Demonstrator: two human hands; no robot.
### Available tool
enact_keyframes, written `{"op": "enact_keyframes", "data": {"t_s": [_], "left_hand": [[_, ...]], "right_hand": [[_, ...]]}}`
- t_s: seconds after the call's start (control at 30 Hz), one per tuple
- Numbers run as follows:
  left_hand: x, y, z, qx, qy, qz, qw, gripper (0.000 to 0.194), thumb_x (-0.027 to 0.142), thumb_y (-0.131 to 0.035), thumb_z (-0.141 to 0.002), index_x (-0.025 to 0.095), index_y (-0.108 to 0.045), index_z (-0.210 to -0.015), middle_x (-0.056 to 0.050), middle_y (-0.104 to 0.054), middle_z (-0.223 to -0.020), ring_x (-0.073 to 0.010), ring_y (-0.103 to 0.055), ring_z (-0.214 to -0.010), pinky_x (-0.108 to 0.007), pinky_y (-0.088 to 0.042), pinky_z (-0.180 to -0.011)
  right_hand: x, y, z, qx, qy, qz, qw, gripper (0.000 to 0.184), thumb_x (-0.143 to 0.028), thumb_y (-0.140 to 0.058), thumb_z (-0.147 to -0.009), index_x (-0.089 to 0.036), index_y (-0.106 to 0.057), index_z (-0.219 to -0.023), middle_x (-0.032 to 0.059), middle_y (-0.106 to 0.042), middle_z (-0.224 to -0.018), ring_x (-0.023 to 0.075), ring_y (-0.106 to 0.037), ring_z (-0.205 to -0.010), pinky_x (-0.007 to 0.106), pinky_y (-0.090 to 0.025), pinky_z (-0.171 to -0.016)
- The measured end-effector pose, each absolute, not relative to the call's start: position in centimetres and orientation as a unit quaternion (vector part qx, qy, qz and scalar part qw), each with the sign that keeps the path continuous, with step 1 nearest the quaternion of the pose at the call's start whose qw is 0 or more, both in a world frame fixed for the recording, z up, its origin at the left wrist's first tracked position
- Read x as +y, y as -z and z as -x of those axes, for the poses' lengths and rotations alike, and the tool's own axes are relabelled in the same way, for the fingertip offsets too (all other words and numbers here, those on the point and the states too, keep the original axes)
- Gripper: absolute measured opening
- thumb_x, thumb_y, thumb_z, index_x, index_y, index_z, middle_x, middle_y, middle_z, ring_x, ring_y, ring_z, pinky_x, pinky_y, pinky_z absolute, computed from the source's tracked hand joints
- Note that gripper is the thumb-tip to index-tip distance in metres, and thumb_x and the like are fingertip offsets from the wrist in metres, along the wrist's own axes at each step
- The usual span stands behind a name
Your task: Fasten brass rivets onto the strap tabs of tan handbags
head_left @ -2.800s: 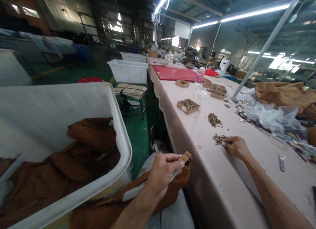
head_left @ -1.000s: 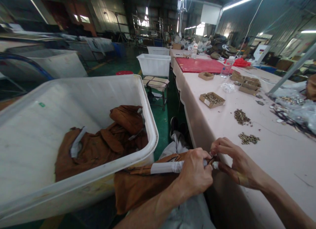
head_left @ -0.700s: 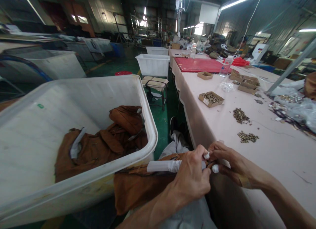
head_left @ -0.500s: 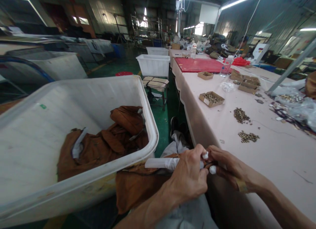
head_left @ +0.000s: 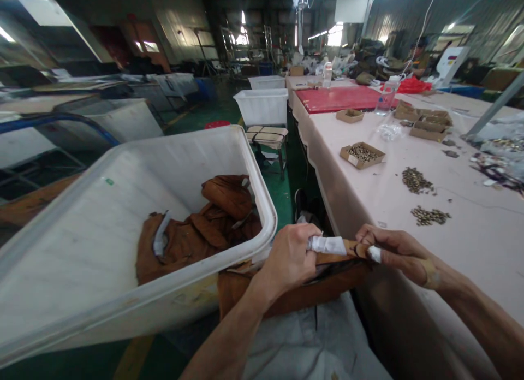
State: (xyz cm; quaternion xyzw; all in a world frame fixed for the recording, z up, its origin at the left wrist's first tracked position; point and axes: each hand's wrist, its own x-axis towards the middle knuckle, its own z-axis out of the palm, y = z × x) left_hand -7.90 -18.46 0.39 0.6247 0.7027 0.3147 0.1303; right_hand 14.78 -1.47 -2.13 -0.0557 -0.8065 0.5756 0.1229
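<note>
A brown bag (head_left: 335, 292) lies across my lap, with a strap along its upper edge partly covered in a white wrapping (head_left: 329, 245). My left hand (head_left: 291, 254) is closed round the wrapped part of this strap. At the strap's bare brown end, beside the table edge, my right hand (head_left: 395, 254) pinches with thumb and fingers. White tape covers the right thumb's tip, and a tan band sits near the base of that thumb. What lies under the left fingers is hidden.
A large white bin (head_left: 262, 205) with brown bags (head_left: 184, 241) inside stands at left. On the pale table (head_left: 409, 281) at right are piles of small metal pieces (head_left: 416, 180), cardboard boxes (head_left: 362, 155) and a red board (head_left: 344, 100). A stool (head_left: 267, 135) stands beyond the bin.
My hands have moved apart along the strap, the left one shifting left. The strap now shows stretched between them, with its white wrapping in view. The camera has turned slightly left.
</note>
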Motion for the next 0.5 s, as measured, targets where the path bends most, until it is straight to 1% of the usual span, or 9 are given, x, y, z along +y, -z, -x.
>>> {"op": "enact_keyframes", "data": {"t_s": [0.13, 0.27, 0.33, 0.4, 0.43, 0.5], "left_hand": [[-19.7, -1.9, 8.7, 0.708, -0.368, -0.599, 0.066, 0.035, 0.002, -0.057, -0.069, 0.015, -0.073, -0.097, -0.007, -0.07, -0.092, -0.021, -0.064, -0.085, -0.029, -0.043, -0.075], [-21.0, -4.3, 9.1, 0.705, -0.354, -0.613, 0.047, 0.037, 0.001, -0.056, -0.067, 0.014, -0.074, -0.097, -0.008, -0.07, -0.092, -0.0207, -0.063, -0.084, -0.029, -0.043, -0.074], [-21.8, -5.6, 9.8, 0.711, -0.322, -0.621, 0.077, 0.031, 0.004, -0.06, -0.07, 0.014, -0.075, -0.096, -0.007, -0.071, -0.089, -0.02, -0.063, -0.08, -0.029, -0.043, -0.072], [-22.7, -7.0, 10.5, 0.702, -0.302, -0.628, 0.149, 0.021, 0.012, -0.07, -0.074, 0.013, -0.077, -0.094, -0.005, -0.071, -0.084, -0.0187, -0.063, -0.076, -0.028, -0.043, -0.069], [-23.3, -7.6, 10.9, 0.688, -0.31, -0.627, 0.194, 0.021, 0.017, -0.076, -0.073, 0.013, -0.077, -0.093, -0.005, -0.072, -0.082, -0.0183, -0.063, -0.074, -0.027, -0.044, -0.068], [-24.3, -8.8, 11.3, 0.644, -0.375, -0.608, 0.272, 0.036, 0.024, -0.087, -0.068, 0.01, -0.077, -0.099, -0.005, -0.074, -0.088, -0.0188, -0.065, -0.08, -0.028, -0.048, -0.072]], "right_hand": [[-2.4, 1.7, -14.7, -0.815, -0.564, 0.064, 0.111, 0.035, -0.051, -0.068, -0.092, -0.02, -0.062, -0.106, 0.0069, -0.062, -0.106, 0.0259, -0.057, -0.1, 0.037, -0.046, -0.089], [-3.4, 1.8, -14.3, -0.814, -0.555, 0.077, 0.154, 0.035, -0.053, -0.065, -0.094, -0.019, -0.062, -0.1, 0.0054, -0.062, -0.098, 0.0239, -0.058, -0.093, 0.035, -0.047, -0.084], [-3.6, 2.5, -14.7, -0.812, -0.558, 0.073, 0.157, 0.034, -0.053, -0.064, -0.095, -0.019, -0.064, -0.101, 0.0068, -0.064, -0.099, 0.0257, -0.06, -0.095, 0.036, -0.049, -0.084], [-3.6, 3.5, -15.6, -0.814, -0.553, 0.082, 0.157, 0.031, -0.05, -0.066, -0.094, -0.023, -0.068, -0.108, 0.0094, -0.067, -0.108, 0.0297, -0.063, -0.103, 0.04, -0.052, -0.088], [-3.6, 4.2, -16.1, -0.816, -0.544, 0.093, 0.169, 0.03, -0.048, -0.068, -0.093, -0.026, -0.07, -0.113, 0.0104, -0.069, -0.113, 0.0316, -0.065, -0.107, 0.041, -0.054, -0.09], [-3.4, 5.6, -16.6, -0.827, -0.502, 0.13, 0.217, 0.036, -0.049, -0.075, -0.086, -0.033, -0.073, -0.119, 0.012, -0.071, -0.122, 0.034, -0.068, -0.11, 0.043, -0.058, -0.09]]}}
